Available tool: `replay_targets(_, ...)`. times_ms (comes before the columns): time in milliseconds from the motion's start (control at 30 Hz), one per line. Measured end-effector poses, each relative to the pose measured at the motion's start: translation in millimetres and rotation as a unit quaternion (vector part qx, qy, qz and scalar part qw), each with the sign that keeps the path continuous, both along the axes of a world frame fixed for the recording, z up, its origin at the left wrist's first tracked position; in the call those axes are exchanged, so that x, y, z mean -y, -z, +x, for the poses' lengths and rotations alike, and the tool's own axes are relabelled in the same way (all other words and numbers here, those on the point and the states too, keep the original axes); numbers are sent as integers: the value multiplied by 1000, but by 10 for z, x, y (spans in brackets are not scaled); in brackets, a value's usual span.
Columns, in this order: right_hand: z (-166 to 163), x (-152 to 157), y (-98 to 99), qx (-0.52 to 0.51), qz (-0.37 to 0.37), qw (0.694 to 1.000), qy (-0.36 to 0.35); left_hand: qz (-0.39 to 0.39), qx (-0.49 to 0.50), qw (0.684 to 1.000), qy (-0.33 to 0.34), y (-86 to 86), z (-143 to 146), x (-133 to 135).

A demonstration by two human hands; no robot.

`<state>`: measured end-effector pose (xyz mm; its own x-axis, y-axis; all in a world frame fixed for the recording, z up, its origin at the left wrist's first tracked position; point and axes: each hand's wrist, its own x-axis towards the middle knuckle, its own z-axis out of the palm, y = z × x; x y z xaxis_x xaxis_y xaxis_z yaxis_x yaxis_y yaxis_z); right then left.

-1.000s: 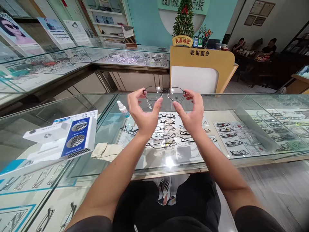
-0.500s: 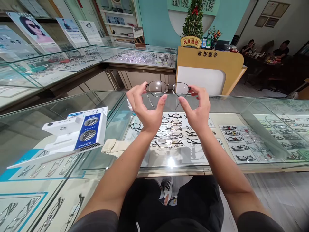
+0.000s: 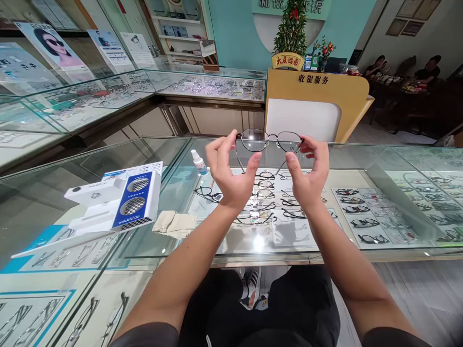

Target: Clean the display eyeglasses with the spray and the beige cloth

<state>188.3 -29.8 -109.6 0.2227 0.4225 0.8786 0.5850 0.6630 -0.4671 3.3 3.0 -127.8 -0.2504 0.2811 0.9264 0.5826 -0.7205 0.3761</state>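
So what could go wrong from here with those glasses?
The glasses are held by their outer ends between the left hand and right hand; if either grip slips, they could drop onto the glass counter.
Both thumbs are near the lower rims, so a slight shift might smudge the lenses.
The spray bottle stands near the left hand and could perhaps be knocked over.
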Motion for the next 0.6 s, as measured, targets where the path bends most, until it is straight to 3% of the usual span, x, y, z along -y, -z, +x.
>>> replay_targets(467,-17,-7,47,-16,-30,999,-14,46,9,999,-1,-57,69,59)
replay_targets(600,-18,-35,81,-20,-42,999,-28,23,5,1000,-7,-22,69,60)
